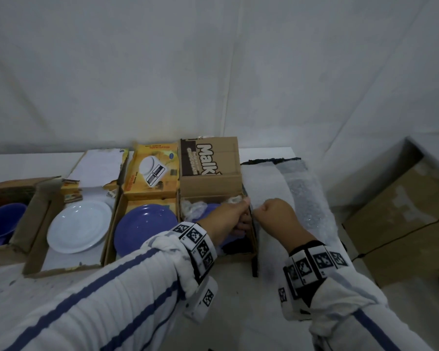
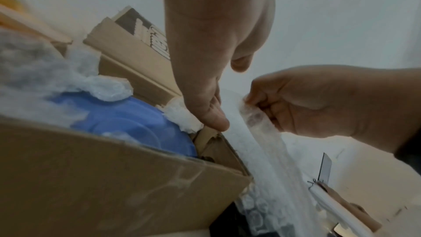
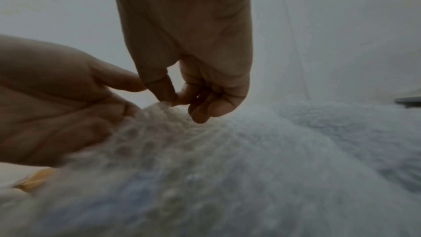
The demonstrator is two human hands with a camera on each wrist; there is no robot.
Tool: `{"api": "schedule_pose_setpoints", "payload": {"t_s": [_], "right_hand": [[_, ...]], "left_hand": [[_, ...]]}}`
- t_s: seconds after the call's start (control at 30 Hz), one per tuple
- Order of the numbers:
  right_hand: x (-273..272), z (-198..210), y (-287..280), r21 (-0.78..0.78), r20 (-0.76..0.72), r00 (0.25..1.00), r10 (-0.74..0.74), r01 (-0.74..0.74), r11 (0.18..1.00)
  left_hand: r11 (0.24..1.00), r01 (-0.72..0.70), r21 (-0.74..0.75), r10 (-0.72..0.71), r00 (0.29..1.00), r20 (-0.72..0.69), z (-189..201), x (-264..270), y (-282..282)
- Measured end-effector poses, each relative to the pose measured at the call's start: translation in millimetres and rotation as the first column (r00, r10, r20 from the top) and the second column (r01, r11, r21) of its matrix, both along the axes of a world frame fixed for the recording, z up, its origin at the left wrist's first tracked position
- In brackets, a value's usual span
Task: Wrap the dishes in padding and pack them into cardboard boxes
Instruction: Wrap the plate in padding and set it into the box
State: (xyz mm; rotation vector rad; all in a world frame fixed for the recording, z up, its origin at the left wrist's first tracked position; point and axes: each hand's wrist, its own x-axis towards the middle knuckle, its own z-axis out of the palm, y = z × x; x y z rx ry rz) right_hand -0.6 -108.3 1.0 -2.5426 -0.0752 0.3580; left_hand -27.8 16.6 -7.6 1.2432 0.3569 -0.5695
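A blue plate [image 1: 213, 207] [image 2: 127, 120], partly covered in bubble wrap, lies inside the brown "Malkist" cardboard box [image 1: 208, 186] [image 2: 102, 177]. A bubble wrap sheet [image 1: 266, 178] [image 2: 262, 150] [image 3: 205, 150] spreads over the table just right of that box. My left hand [image 1: 245, 211] [image 2: 214, 111] [image 3: 127, 96] holds the sheet's edge at the box's right wall, thumb on top. Close beside it, my right hand [image 1: 260, 211] [image 2: 252, 100] [image 3: 173, 99] pinches the same edge between thumb and fingertips and lifts it slightly.
A second blue plate [image 1: 145, 226] lies in a yellow box, a white plate [image 1: 79, 226] in the box left of it, and a blue cup [image 1: 3, 219] in the far-left box. A roll of bubble wrap [image 1: 307, 196] lies at the table's right edge. A large carton [image 1: 403, 224] stands beyond.
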Motion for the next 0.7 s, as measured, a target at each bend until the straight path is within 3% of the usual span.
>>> {"api": "schedule_pose_setpoints", "payload": {"t_s": [0.13,0.27,0.33,0.4,0.5,0.53,0.6,0.63,0.7], "right_hand": [[-7,10,8,0.151,0.031,0.998,0.058,-0.062,0.987],[-2,21,1,0.167,0.121,0.991,-0.049,0.028,0.986],[-4,30,3,0.052,0.084,0.993,0.084,-0.089,0.995],[-8,40,14,-0.119,0.114,0.968,0.225,-0.211,0.97],[-9,48,33,-0.234,0.199,0.951,0.237,-0.189,0.954],[-8,50,37,-0.242,0.221,0.95,0.221,-0.166,0.956],[-8,57,43,-0.23,0.25,0.937,0.243,-0.186,0.955],[-8,59,45,-0.159,0.248,0.934,0.257,-0.223,0.962],[-8,64,48,0.083,0.199,0.935,0.293,-0.314,0.946]], "left_hand": [[0.98,-0.189,0.062,0.185,0.98,0.072,4,-1,3],[0.938,-0.312,0.15,0.29,0.945,0.15,8,-1,19],[0.935,-0.333,0.12,0.306,0.931,0.197,16,-3,29],[0.953,-0.304,-0.01,0.297,0.923,0.247,28,-7,37],[0.974,-0.174,-0.147,0.216,0.911,0.352,42,-15,51],[0.982,-0.16,-0.102,0.187,0.904,0.384,43,-14,58],[0.97,-0.19,0.151,0.101,0.882,0.46,42,-13,71],[0.938,-0.211,0.275,0.053,0.871,0.489,41,-13,76],[0.909,-0.212,0.359,-0.016,0.843,0.537,41,-14,86]]}}
